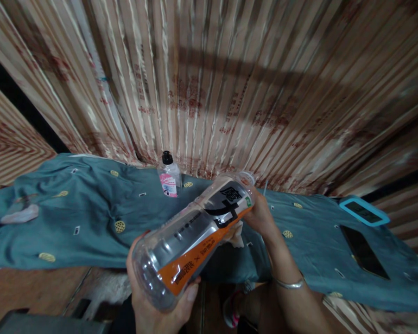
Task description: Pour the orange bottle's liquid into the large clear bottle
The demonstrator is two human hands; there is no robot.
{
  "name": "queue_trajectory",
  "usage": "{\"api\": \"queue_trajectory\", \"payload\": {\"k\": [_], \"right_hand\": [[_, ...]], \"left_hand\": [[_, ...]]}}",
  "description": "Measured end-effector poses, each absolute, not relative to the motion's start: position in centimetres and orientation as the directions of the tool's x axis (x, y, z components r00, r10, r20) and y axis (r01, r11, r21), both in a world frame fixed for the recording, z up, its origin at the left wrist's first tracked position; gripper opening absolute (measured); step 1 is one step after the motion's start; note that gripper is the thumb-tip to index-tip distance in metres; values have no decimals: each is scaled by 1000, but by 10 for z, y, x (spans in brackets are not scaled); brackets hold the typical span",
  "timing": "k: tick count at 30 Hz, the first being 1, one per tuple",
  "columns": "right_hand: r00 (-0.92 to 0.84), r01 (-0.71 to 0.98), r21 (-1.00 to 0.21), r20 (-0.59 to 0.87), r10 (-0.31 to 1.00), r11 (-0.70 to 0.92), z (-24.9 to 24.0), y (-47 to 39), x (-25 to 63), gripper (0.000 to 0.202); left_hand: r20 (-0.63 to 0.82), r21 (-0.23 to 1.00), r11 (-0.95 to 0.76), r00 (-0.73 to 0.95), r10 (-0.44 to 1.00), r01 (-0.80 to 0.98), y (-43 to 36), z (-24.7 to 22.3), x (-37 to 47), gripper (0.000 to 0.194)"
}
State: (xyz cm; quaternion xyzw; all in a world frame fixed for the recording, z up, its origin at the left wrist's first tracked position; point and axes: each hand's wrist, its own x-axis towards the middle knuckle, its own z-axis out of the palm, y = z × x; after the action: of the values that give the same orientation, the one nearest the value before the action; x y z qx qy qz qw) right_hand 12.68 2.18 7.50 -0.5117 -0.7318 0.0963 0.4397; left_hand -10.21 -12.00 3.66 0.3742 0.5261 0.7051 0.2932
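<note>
A large clear plastic bottle [195, 236] with a silver, black and orange label is held at a slant in front of me, its neck up to the right. My left hand [160, 301] is wrapped round the bottom end, thumb on the near side. Near the neck, my right hand [259, 211] grips the other end; its fingers are mostly hidden behind the bottle. The bottle looks empty. Partly covered by it, a crumpled pale tissue [235, 235] shows below the neck, and I cannot tell whether it lies on the cloth or touches my right hand.
A teal patterned cloth [98, 208] covers the long surface ahead. On it stand a small black-capped bottle [169, 178], a blue-framed digital clock [364, 211] and a dark phone [364, 253]. A pleated curtain [195, 93] hangs behind. A grey object [49, 322] is at lower left.
</note>
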Motion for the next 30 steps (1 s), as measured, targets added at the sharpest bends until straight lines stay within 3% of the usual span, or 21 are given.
{"api": "queue_trajectory", "payload": {"k": [10,16,30], "right_hand": [[-75,669,-592,548,833,450,73,23,129,35],[-81,678,-580,552,830,452,72,24,128,37],[-89,655,-596,549,831,465,74,24,128,44]], "left_hand": [[167,970,-235,-545,821,-58,-122,36,-102,93],[171,967,-246,-554,815,-64,-122,40,-101,101],[186,967,-251,-552,813,-44,-120,47,-102,99]]}}
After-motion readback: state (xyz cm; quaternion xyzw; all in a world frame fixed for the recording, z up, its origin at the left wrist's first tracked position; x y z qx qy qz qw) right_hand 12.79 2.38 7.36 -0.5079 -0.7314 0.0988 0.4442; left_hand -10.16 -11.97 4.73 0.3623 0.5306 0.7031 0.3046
